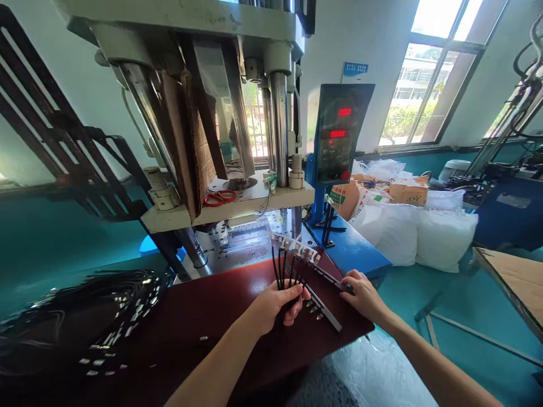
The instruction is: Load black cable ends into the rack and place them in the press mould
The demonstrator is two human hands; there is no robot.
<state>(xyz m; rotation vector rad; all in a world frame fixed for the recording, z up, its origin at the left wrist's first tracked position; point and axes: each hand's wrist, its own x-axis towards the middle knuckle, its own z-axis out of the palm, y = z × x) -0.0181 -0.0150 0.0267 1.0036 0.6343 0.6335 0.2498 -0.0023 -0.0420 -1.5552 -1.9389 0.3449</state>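
Observation:
My left hand (275, 305) is closed around a fan of several thin black cables (285, 265) whose metal connector ends point up toward the press. My right hand (360, 294) rests on a long metal fixture bar (324, 305) lying on the dark red worktop (212, 316), fingers pinched on its far end. The cable tips sit just above the bar's upper part.
A tall press machine (220, 113) with steel columns stands directly ahead, red scissors (219, 198) on its ledge. A blue control box (337, 135) shows red digits. A heap of black cables (85, 322) lies at left. White sacks (424, 232) and cartons sit at right.

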